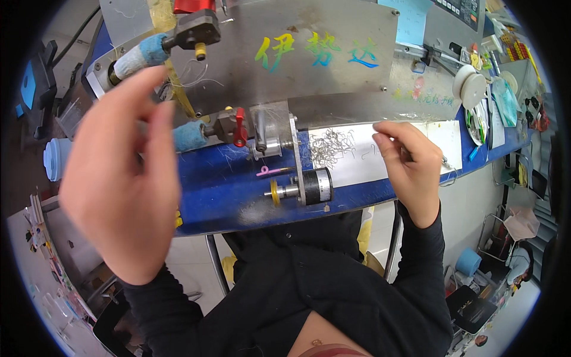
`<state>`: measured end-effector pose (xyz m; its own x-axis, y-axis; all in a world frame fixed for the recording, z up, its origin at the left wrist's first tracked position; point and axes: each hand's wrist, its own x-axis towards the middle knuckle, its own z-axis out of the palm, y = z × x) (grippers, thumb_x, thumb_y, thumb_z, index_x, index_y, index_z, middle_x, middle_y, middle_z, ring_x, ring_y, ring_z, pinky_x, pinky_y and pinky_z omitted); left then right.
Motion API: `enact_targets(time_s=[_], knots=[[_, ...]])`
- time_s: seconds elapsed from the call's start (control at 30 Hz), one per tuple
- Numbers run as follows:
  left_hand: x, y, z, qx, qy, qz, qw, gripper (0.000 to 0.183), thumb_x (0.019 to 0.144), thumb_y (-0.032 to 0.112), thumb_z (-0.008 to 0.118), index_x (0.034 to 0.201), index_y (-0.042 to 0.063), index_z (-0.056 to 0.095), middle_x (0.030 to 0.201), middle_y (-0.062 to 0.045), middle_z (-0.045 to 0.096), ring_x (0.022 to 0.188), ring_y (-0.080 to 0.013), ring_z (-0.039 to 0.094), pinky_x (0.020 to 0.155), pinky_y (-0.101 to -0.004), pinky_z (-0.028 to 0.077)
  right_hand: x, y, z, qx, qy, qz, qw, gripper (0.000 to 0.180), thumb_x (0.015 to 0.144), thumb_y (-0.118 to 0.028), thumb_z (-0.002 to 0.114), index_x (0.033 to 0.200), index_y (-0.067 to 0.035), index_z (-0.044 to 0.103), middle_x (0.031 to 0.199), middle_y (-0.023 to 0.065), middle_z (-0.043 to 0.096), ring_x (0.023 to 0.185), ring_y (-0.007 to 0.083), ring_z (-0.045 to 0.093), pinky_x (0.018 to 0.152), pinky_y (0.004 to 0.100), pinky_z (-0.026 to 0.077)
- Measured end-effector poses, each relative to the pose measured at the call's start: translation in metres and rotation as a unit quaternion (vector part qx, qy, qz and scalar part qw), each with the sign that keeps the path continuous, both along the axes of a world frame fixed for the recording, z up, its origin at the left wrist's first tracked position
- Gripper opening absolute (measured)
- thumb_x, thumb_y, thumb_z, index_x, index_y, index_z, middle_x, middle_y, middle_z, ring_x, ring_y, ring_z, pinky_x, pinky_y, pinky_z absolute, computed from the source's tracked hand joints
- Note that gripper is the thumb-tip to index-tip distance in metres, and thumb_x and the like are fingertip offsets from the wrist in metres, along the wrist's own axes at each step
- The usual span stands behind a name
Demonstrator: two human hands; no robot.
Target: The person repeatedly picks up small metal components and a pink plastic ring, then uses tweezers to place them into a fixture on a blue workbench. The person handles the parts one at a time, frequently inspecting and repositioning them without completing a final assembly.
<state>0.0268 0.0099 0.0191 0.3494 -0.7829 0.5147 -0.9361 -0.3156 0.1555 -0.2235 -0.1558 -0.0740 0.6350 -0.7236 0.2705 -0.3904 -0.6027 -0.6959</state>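
Observation:
My left hand [129,178] is raised close to the camera and blurred, its thumb and forefinger pointing up beside a blue-and-white wrapped spindle [142,56]; whether it holds anything is unclear. My right hand [410,165] is over the white sheet [357,174], thumb and forefinger tips close together; anything thin between them cannot be made out. A pile of small metal hooks [332,145] lies on the sheet, left of my right hand, with a few loose ones nearer to it. Between my hands stands a machine with a red lever [240,127], a metal roller [267,148] and a black cylindrical motor or encoder [317,186].
The machine's metal panel [303,67] stands behind. A yellow pulley [274,193] and a pink stick [272,171] project near the blue table's front edge. White spools [470,87] are at right, a light-blue lidded cup [58,158] at left. Fine thread hangs near the upper spindle.

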Motion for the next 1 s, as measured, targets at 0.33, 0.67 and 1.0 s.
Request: enact_targets(time_s=[0.33,0.67,1.0], knots=[[-0.039,0.024,-0.039,-0.204,0.156,-0.062,0.964,0.028,0.086,-0.011,0.070,0.113,-0.007,0.067,0.100,-0.014,0.069,0.079,-0.0146,0.064,0.069,-0.0247,0.052,-0.024,-0.009,-0.045,-0.157,0.151,0.159,0.963,0.024,0.074,0.008,0.057,0.093,-0.007,0.060,0.086,0.0076,0.060,0.084,0.0288,0.060,0.066,0.0377,0.052],[-0.081,-0.011,-0.065,-0.091,0.214,-0.295,0.927,0.022,0.079,-0.005,0.079,0.099,-0.003,0.068,0.089,-0.016,0.070,0.074,-0.0294,0.068,0.066,-0.0331,0.055,-0.007,0.013,0.023,0.202,-0.020,0.240,0.949,0.024,0.087,0.014,0.055,0.104,-0.003,0.051,0.097,0.0080,0.057,0.088,0.0184,0.056,0.075,0.0295,0.051],[-0.056,0.004,-0.049,-0.135,0.270,-0.229,0.926,0.016,0.082,-0.008,0.075,0.095,-0.006,0.065,0.086,-0.015,0.068,0.072,-0.0262,0.065,0.065,-0.0310,0.054,0.045,0.024,0.054,0.277,-0.108,0.246,0.922,0.011,0.092,0.002,0.069,0.102,0.001,0.064,0.090,0.0008,0.062,0.074,0.0037,0.054,0.059,0.0173,0.041]])
